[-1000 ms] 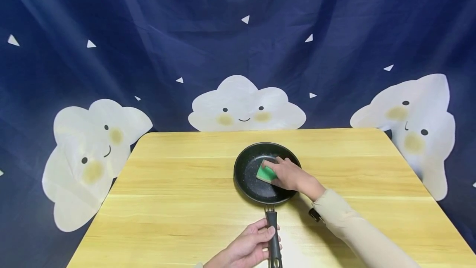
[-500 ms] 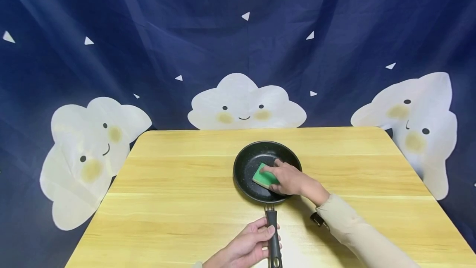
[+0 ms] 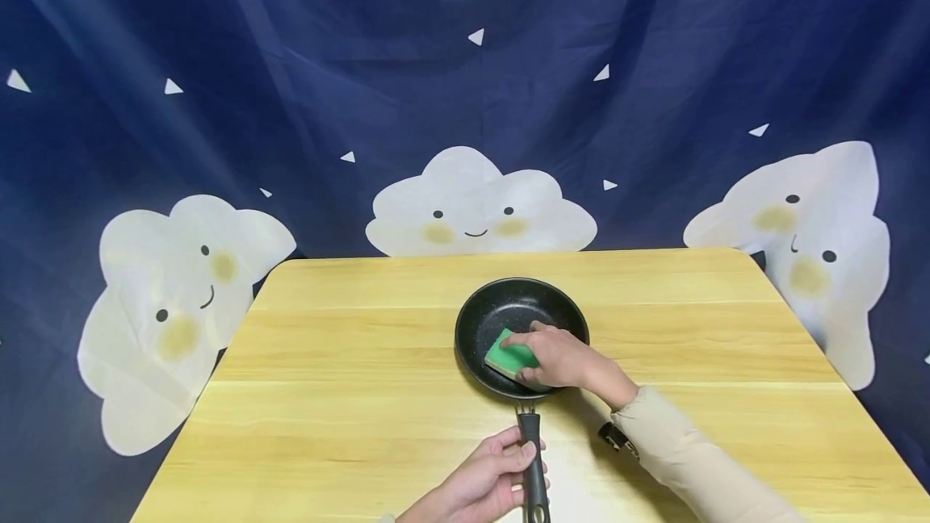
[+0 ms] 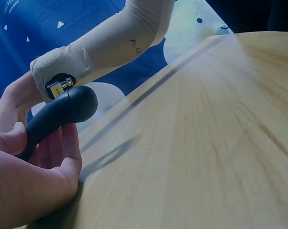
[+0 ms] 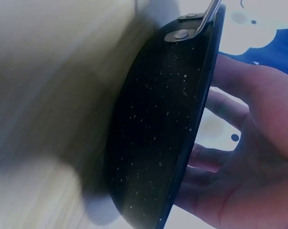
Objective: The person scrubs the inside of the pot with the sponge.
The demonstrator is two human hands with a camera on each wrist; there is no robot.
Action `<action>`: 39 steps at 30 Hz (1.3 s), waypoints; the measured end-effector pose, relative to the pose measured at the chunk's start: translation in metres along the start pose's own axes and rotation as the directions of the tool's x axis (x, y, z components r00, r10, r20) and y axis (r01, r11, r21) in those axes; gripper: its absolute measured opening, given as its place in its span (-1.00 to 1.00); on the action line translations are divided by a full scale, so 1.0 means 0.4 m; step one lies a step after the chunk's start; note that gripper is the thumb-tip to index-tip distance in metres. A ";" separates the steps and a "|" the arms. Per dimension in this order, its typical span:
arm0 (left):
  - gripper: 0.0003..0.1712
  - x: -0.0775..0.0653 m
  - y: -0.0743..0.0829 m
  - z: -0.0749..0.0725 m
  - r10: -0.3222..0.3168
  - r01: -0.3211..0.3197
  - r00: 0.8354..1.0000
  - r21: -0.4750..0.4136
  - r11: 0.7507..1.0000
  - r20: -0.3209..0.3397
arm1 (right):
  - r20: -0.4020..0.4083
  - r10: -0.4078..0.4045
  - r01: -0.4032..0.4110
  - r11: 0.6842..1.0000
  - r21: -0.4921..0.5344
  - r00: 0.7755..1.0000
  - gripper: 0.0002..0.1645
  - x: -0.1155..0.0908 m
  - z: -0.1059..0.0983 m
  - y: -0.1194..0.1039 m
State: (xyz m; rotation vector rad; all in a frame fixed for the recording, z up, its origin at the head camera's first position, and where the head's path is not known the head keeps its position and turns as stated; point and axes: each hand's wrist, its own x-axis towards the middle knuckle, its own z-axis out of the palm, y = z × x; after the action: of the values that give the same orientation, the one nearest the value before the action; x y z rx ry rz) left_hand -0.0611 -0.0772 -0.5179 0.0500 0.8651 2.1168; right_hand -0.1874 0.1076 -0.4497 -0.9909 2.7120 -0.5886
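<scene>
A black speckled frying pan (image 3: 483, 317) sits on the table, its handle (image 3: 534, 474) pointing toward the person. My left hand (image 3: 488, 476) grips that handle, thumb on top and fingers wrapped beneath; the left wrist view shows the handle's rounded end (image 4: 81, 104) standing out past the hand (image 4: 43, 176). Inside the pan my right hand (image 3: 563, 357) holds a green sponge (image 3: 511, 355) with a pale underside against the pan's floor. In the right wrist view the pan's outer wall (image 5: 158, 114) hides the fingertips and sponge, while the right hand (image 5: 249, 138) reaches over the rim.
The light wooden table (image 3: 327, 402) extends on both sides of the pan. Behind it hangs a dark blue curtain (image 3: 407, 55) printed with white clouds. A small black device (image 3: 617, 438) is strapped at the right wrist, below the beige sleeve (image 3: 690, 450).
My right hand has slid the sponge across the pan's floor, to the left and toward the handle side. The left hand keeps its grip, and the pan has hardly moved.
</scene>
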 end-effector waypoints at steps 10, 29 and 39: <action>-0.67 0.001 0.000 -0.003 -0.013 0.013 1.000 -0.013 1.000 0.005 | -0.026 0.070 -0.071 0.997 -0.011 0.997 -0.45 0.005 0.010 -0.027; -0.72 0.001 0.004 -0.007 -0.020 0.020 0.999 -0.008 1.000 0.025 | 0.007 0.044 -0.045 0.989 0.138 0.999 -0.47 0.032 0.016 -0.034; -0.68 -0.001 0.005 -0.007 -0.021 0.022 0.999 -0.014 1.000 0.031 | -0.022 0.111 -0.102 0.962 0.253 0.994 -0.46 0.057 0.034 -0.050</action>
State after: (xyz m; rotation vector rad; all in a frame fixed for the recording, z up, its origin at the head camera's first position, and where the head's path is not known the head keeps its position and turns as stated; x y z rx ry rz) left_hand -0.0633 -0.0799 -0.5189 0.0653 0.8292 2.0966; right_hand -0.1890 0.0747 -0.4545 -0.7717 2.6151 -0.9103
